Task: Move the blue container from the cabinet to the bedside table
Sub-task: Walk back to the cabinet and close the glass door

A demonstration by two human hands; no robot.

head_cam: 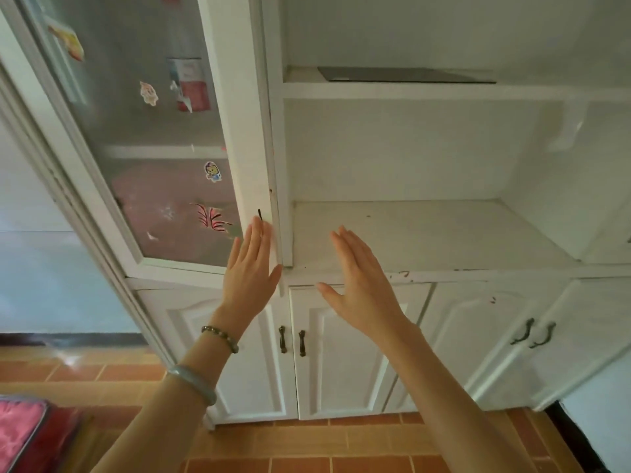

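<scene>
Before the white cabinet [341, 353], left hand [249, 274] and right hand [362, 285] raised flat, fingers wide, empty; bare shelf [426, 233] at twelve o'clock, orange tile floor [341, 445] below.

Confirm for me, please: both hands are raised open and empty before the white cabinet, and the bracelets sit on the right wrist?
Not quite: the head view shows the bracelets on the left wrist. The left hand and right hand are indeed open and empty before the white cabinet.

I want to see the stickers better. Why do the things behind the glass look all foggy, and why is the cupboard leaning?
Head view: the glass door is hazy, blurring the red item behind it; the wide lens bends the cabinet edges; both open hands look sharp.
</scene>
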